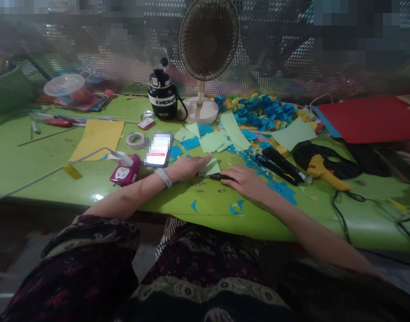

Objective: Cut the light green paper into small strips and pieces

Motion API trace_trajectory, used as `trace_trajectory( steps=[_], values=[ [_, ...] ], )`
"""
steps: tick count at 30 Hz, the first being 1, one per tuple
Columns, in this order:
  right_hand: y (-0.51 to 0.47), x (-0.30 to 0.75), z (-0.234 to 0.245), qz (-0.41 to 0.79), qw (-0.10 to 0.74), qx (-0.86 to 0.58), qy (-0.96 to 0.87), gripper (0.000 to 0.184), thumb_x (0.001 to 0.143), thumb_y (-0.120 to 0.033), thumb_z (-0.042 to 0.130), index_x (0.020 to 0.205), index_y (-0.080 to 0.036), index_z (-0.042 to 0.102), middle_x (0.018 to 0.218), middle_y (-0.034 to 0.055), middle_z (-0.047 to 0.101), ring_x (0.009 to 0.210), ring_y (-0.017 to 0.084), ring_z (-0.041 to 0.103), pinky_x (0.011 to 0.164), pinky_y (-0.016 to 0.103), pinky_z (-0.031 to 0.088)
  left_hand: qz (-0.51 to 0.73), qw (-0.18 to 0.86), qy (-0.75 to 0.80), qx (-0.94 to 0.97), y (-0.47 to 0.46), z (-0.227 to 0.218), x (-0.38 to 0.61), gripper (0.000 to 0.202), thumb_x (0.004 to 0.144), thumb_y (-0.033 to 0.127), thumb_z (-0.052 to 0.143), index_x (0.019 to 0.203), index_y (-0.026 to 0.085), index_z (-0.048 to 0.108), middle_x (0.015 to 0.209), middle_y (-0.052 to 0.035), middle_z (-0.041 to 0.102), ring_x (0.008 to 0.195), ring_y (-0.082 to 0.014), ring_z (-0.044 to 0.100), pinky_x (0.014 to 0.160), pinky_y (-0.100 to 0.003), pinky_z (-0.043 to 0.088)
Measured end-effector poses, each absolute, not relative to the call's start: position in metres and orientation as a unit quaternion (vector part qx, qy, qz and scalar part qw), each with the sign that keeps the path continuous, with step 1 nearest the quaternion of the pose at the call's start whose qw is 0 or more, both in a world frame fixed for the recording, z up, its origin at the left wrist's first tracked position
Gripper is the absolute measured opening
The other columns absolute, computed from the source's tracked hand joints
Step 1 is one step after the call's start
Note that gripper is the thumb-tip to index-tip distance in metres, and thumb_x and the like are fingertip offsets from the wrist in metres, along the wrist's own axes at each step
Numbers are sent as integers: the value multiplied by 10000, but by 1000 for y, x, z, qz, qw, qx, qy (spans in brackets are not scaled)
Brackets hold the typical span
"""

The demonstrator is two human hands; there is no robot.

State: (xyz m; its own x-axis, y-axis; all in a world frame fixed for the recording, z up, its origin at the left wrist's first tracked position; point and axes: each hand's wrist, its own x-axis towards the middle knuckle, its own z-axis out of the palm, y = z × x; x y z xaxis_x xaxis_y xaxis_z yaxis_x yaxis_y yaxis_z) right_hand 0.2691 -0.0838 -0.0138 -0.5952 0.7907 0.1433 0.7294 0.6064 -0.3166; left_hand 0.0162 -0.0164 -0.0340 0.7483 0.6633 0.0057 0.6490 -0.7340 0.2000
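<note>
My left hand (188, 167), with a pale band on the wrist, lies low over the table with its fingers stretched out. Its fingertips rest at the left edge of a small light-green paper piece (211, 167). My right hand (242, 180) is closed round a slim black cutting tool (219, 176); whether it is scissors or a knife I cannot tell. The tool's thin end points left along the paper's lower edge. Behind my hands lie more light-green sheets (213, 141) and blue paper squares (190, 143). Blue scraps (237, 207) lie near the front edge.
Left of my hands are a lit phone (158, 150), a tape roll (135, 140), a purple power adapter (125, 171) and a yellow sheet (99, 138). A fan (210, 40) and black bottle (162, 96) stand behind. Rightward lie black staplers (282, 165) and a yellow glue gun (326, 172).
</note>
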Motion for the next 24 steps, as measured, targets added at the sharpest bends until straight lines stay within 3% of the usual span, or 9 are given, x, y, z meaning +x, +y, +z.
trace_trajectory(
  steps=[8,13,15,18,24],
  values=[
    [-105,264,-11,135,143,-366,-909,260,951,-332,577,1141,-211,706,1099,103,715,985,254,656,843,392,520,27,81,360,929,-19,-32,17,670,952,191,380,1590,212,178,1353,-157,609,1088,-269,650,782,-343,524],
    [-73,261,-1,169,164,-467,-853,268,919,-417,602,1035,-205,716,1012,94,719,925,246,669,800,361,516,66,90,344,932,-19,-37,14,662,980,198,367,1596,218,128,1346,-139,618,1080,-227,649,815,-309,529],
    [-52,255,-1,171,157,-517,-824,288,888,-386,635,1079,-182,701,1064,116,701,930,251,665,782,351,514,67,93,347,931,-19,-38,14,674,981,187,379,1599,244,113,1360,-134,609,1065,-228,655,791,-306,533],
    [-29,243,-5,166,123,-553,-807,469,802,-354,723,1217,-150,645,1180,150,659,937,246,651,755,315,488,67,97,358,926,-20,-38,15,708,987,188,391,1602,279,53,1389,-138,587,1018,-237,671,759,-319,542],
    [-21,229,-11,266,90,-561,-779,260,753,-264,697,994,-166,682,768,7,663,669,149,566,592,247,366,97,125,359,920,-22,-37,15,735,974,188,403,1599,313,37,1468,-125,523,1042,-266,679,818,-372,564]
  ],
)
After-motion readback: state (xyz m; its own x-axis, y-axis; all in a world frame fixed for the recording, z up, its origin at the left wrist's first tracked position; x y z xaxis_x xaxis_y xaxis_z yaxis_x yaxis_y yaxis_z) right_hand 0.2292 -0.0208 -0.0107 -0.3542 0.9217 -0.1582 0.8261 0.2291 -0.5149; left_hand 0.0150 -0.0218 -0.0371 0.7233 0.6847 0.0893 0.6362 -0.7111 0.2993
